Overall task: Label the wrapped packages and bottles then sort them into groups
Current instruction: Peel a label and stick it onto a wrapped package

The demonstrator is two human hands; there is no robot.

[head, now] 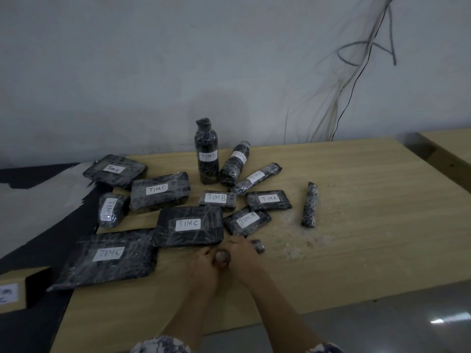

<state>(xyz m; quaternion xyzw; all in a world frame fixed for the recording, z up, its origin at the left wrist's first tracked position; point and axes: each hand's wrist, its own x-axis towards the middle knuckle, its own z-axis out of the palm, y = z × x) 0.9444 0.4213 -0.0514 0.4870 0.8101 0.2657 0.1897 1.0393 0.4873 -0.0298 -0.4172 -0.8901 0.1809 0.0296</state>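
Entry: 1 small item (223, 258), gripped by our left hand (204, 262) and right hand (243, 253); risk: slipping among the labelled packages (247, 221).

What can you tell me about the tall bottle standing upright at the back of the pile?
The tall bottle stands upright on the wooden table, behind the packages. It is dark, wrapped from base to cap in clear crinkled film. A white label on its body reads TIMC in handwriting. A shorter bottle tilts close on its right; whether they touch cannot be told. The left hand and right hand are apart from it, gripping a small item nearer the front.
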